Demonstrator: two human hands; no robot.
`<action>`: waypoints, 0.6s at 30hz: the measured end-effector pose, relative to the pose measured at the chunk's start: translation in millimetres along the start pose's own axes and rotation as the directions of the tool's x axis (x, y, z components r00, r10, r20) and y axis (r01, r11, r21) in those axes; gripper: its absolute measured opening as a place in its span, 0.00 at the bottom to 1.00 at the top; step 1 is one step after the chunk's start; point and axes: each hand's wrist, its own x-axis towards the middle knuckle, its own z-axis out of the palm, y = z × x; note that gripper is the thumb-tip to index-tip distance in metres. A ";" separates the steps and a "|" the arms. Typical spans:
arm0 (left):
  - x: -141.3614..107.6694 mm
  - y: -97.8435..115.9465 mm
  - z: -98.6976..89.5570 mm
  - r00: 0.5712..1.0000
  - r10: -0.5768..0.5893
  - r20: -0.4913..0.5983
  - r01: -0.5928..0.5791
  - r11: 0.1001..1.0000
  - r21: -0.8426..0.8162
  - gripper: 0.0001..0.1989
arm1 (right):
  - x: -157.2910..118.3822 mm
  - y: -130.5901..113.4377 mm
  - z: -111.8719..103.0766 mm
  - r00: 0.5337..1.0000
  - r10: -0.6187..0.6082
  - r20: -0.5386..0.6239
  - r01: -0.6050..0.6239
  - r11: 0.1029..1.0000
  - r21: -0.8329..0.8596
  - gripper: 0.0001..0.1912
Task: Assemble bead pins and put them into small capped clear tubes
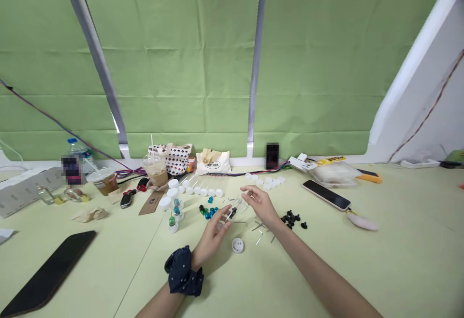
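My left hand [212,236], a dark polka-dot scrunchie at its wrist, grips a clear plastic tube [238,203] that is tilted, with a small black part [233,213] in it. At the tube's upper end, the fingers of my right hand [260,204] are bent in a pinch; what they hold is too small to tell. Below the hands sits a white cap [238,245], hollow side up, with tiny pieces inside. Blue and green beads [209,214] lie left of the tube. Several hex keys [259,237] are scattered under my right hand, with black knob-like parts [290,219] beyond.
Capped tubes [173,211] stand at left; more capped tubes [203,191] lie behind. Loose white caps [270,181] are at the back. A phone [326,195], plastic boxes [335,173], iced drinks [156,170], keys [126,199] and a black tablet-like slab [50,269] surround the work area.
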 end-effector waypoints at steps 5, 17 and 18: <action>2.6 -3.4 -1.5 1.000 -0.030 -0.010 0.029 0.997 -0.072 0.24 | -5.2 -7.6 1.6 0.998 0.044 0.045 -0.048 0.995 0.089 0.27; 4.9 -12.5 -4.1 0.999 -0.044 0.016 0.046 0.978 -0.204 0.23 | -7.3 -6.4 -2.9 0.964 0.071 0.257 -0.075 0.997 0.004 0.26; 5.1 -14.4 -4.1 0.998 -0.052 0.019 0.055 0.975 -0.214 0.24 | -7.8 -5.0 -3.1 0.960 0.066 0.271 -0.060 0.998 -0.029 0.25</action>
